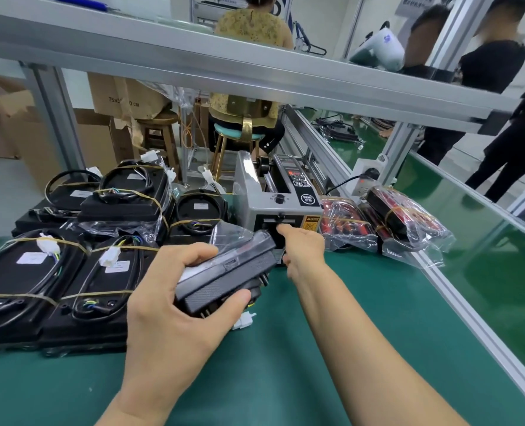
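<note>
The black box (224,278), half in a clear bag, sits above the middle of the bench (362,348), grasped by the left hand (175,302), thumb on its near side and fingers over the top. A white plug (244,321) lies just under it.

At 1 o'clock, the right hand (301,247) reaches to the slot of the grey tape machine (273,198), forefinger out. Whether it pinches tape cannot be told.

From 9 to 11 o'clock, five black units (30,272) bound with rubber bands crowd the bench, touching one another. At 2 o'clock, at least two bagged red lamps (405,219) lie beside the machine.

The metal rail (439,272) edges the bench at 3 o'clock. Bare green mat lies open from 4 to 7 o'clock.
</note>
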Demonstrator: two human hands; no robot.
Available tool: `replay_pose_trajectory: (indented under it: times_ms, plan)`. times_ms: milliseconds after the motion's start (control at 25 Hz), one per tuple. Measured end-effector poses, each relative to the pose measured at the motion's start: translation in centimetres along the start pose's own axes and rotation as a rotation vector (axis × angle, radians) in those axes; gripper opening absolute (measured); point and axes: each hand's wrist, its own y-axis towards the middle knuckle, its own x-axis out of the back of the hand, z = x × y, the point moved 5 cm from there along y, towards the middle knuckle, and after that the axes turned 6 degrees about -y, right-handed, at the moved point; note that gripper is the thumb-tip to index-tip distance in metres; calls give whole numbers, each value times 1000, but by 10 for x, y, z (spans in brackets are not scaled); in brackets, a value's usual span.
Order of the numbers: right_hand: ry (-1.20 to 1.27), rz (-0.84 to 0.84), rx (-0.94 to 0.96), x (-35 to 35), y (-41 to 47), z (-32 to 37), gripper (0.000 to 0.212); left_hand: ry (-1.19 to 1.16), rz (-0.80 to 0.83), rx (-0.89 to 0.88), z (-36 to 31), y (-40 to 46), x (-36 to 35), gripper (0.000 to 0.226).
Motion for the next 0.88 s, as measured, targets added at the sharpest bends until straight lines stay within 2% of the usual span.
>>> replay_pose_trajectory:
  times_ms: [80,240,320,480,880]
  plan:
    - [40,123,35,9,-20,9,16,16,10,-24,-2,2,1,34]
    - [48,522,287,22,-92,24,5,59,-29,-33,-1,3,-3,23]
    - [25,616,357,23,-121,23,10,82,-57,-29,-2,2,-7,23]
    - [9,567,385,25,-129,14,5,110,-108,-26,-6,2,-9,24]
    - [-40,491,428,22,-123,8,8,120,-123,-60,-10,-1,-13,24]
